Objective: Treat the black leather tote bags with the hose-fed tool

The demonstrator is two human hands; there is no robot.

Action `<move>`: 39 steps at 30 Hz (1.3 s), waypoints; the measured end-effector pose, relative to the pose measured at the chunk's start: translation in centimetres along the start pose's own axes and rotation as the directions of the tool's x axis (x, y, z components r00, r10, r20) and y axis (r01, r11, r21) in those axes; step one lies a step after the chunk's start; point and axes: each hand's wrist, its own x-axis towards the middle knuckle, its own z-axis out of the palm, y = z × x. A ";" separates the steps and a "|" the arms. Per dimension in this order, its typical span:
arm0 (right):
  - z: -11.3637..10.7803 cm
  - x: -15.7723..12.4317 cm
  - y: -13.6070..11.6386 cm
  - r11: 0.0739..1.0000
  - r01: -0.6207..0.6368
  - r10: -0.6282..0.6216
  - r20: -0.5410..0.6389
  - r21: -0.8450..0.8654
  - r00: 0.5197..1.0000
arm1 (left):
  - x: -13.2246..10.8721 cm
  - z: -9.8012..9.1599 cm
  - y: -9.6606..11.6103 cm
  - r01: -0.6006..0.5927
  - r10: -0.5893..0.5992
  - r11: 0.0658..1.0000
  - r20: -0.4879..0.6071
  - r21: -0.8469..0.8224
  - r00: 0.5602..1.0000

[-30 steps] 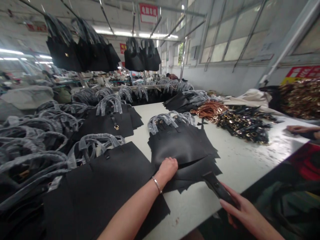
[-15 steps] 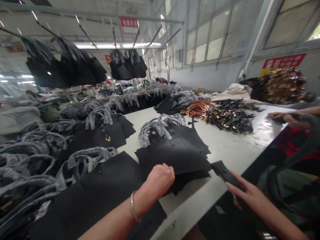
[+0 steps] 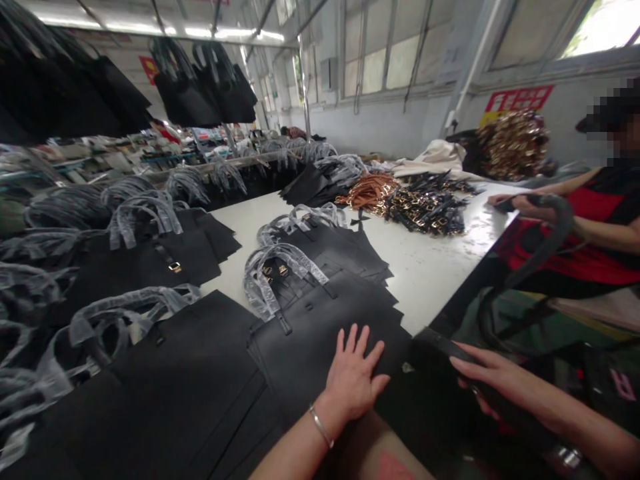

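My left hand (image 3: 353, 380) lies flat with fingers spread on the top black bag panel (image 3: 305, 343) of a stack. Plastic-wrapped handles (image 3: 283, 257) arch from the panel's far edge, beside small gold buckles (image 3: 276, 270). My right hand (image 3: 505, 377) is wrapped round a black hose nozzle (image 3: 437, 345). The nozzle's flat tip is at the panel's right corner; whether it touches cannot be made out. Another pile of black bag panels (image 3: 165, 380) spreads to the left of my left hand.
On the white table (image 3: 435, 283) lie brown straps (image 3: 370, 191) and black buckled straps (image 3: 425, 207). A co-worker (image 3: 600, 213) at the right holds a thick black hose (image 3: 543, 243). Black bags (image 3: 203, 83) hang from a rack, with wrapped handles (image 3: 145, 217) below.
My left hand has opened from a closed fist and now presses flat on the panel, which lies nearer me. The nozzle stays in my right hand. My view has turned right.
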 end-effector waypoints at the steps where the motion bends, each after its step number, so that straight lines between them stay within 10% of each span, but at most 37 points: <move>1: 0.0 -0.2 0.2 0.999 -0.033 0.032 0.014 0.015 0.999 | 0.1 0.5 -0.2 0.011 -0.011 1.000 -0.003 0.001 1.000; 9: 1.2 1.3 -0.7 0.996 -0.032 0.027 0.051 0.086 0.998 | -0.1 1.1 -0.5 0.008 -0.007 0.999 -0.010 0.051 1.000; 15: 0.9 3.7 -2.9 0.986 0.169 -0.165 -0.176 0.006 0.970 | 0.0 1.6 -0.6 0.019 -0.019 0.995 -0.003 0.096 1.000; 25: 0.4 1.3 -0.1 1.000 0.014 -0.014 0.041 -0.001 0.999 | 0.0 1.5 -0.5 0.020 -0.021 0.996 0.010 0.089 1.000; 39: 1.1 13.5 -10.6 0.985 0.155 -0.143 0.147 -0.074 0.979 | -0.4 0.4 -0.4 0.029 -0.026 0.999 0.062 -0.042 0.998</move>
